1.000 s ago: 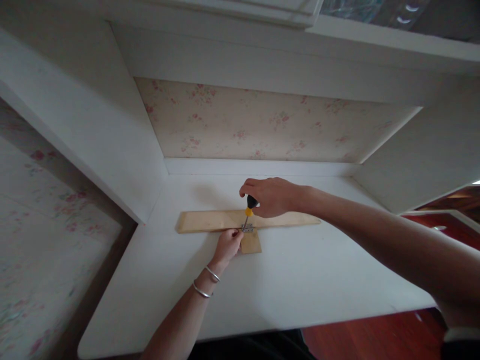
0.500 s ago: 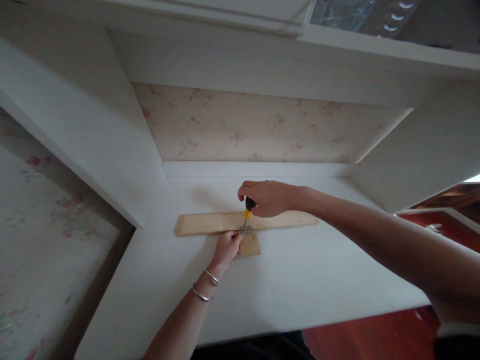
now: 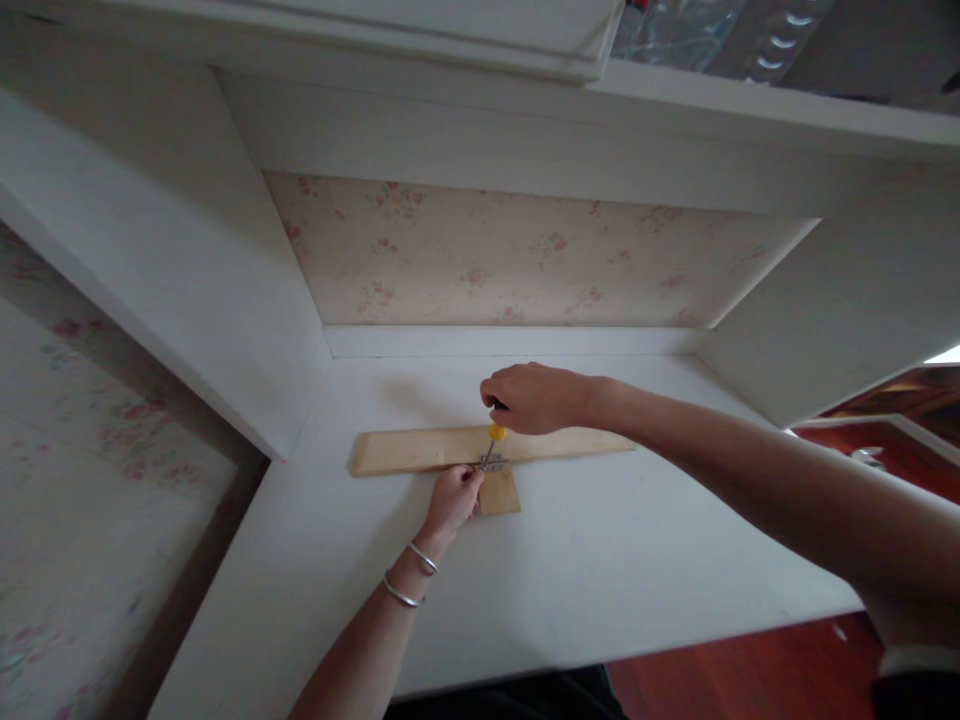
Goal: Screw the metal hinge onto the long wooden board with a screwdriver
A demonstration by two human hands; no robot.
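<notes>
My right hand (image 3: 529,398) is wrapped round the black and yellow handle of a screwdriver (image 3: 496,432). Its shaft slants down to a small metal hinge (image 3: 493,463). The hinge lies across the joint between a long wooden board (image 3: 412,450) and a short wooden piece (image 3: 500,492). Fingers of my left hand (image 3: 454,497) are pinched together beside the screwdriver tip, at the left edge of the hinge and the short piece. Whatever is between those fingertips is too small to make out.
The boards lie on a white desktop (image 3: 600,540) enclosed by a left side panel (image 3: 187,240), a right panel (image 3: 847,300) and a wallpapered back wall (image 3: 480,260). An overhead shelf (image 3: 750,105) holds clear plastic items. Reddish flooring (image 3: 720,675) shows below the front edge.
My right hand has closed its fingers more tightly round the screwdriver handle, covering most of the black part. The left hand and the boards stay in place.
</notes>
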